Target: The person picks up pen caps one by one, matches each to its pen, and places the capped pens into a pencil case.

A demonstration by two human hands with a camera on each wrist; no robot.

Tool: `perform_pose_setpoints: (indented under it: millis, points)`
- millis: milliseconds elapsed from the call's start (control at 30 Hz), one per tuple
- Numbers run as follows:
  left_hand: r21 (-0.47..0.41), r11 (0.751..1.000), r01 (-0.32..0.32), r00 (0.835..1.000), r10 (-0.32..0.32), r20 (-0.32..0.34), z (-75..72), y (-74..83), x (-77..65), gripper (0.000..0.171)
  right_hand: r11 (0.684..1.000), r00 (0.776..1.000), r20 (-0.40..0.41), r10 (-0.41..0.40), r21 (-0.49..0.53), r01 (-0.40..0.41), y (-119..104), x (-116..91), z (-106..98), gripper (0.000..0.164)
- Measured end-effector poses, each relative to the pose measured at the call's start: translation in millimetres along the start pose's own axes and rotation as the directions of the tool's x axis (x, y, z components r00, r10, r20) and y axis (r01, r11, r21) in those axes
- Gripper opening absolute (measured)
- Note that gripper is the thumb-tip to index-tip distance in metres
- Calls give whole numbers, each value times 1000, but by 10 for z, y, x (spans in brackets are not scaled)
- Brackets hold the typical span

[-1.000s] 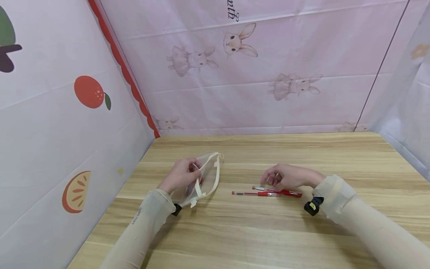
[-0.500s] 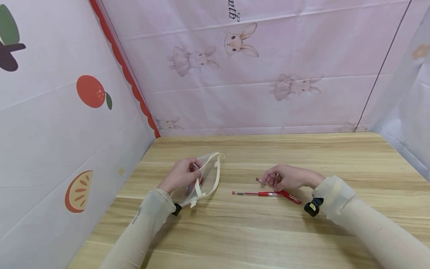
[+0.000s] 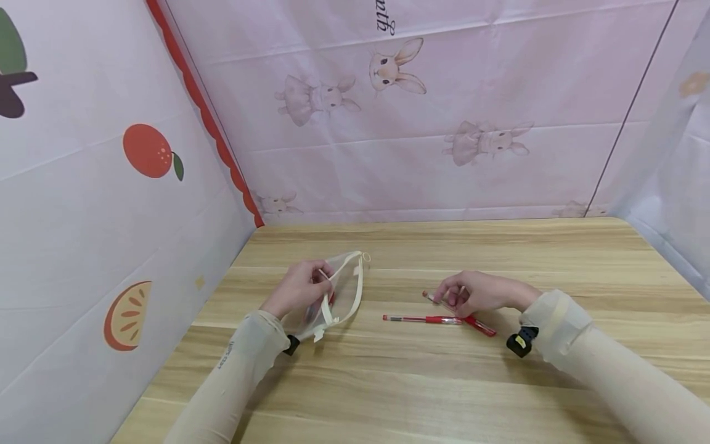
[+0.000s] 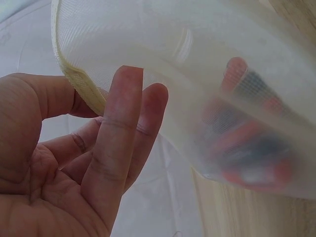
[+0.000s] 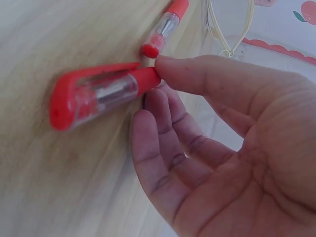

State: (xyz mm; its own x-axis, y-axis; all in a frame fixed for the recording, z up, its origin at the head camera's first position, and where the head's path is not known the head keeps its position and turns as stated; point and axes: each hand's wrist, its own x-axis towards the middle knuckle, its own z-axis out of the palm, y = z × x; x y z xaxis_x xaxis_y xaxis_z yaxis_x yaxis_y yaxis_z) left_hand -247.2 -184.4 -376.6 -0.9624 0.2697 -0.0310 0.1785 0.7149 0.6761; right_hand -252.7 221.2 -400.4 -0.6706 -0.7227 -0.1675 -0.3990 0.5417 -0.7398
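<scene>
My left hand (image 3: pixel 299 285) pinches the zipper edge of a translucent mesh zip pouch (image 3: pixel 347 290), whose mouth gapes toward the right. Through the mesh in the left wrist view, several blurred red and dark items (image 4: pixel 252 133) show inside. My right hand (image 3: pixel 478 292) pinches a red capped gel pen (image 5: pixel 106 94) at its middle, thumb against the red barrel. Its cap end points toward me and its other end sticks out past my fingertips. A second red gel pen (image 3: pixel 416 319) lies on the table just left of and below that hand.
A wood-grain table (image 3: pixel 421 382) lies under both hands. At its back hangs a pink cloth (image 3: pixel 333 172) with rabbit prints, and a white cloth (image 3: pixel 66 234) with fruit prints covers the left side.
The pen at my right hand has turned, its cap end swinging toward me and its far end away. The left hand and pouch have stayed in place.
</scene>
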Motion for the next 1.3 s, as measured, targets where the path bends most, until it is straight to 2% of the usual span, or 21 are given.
perform_pose_setpoints:
  millis: [467,933,1167,1300]
  points:
    - [9,1000,8,1000,-8,-4,-3,12,-10,17,994,996,-38,80,-70,-83,-66,9,24,47]
    - [12,1000,-4,1000,4,-6,-4,-8,-26,16,992,996,-36,82,-98,-85,-94,20,69,41]
    - [-1,1000,2,1000,-2,-10,-11,-5,-35,16,994,993,-90,81,-63,-87,-42,47,23,40]
    - [-14,1000,14,1000,-15,-6,-31,8,-46,17,995,989,-113,99,-3,-100,-39,70,-16,39]
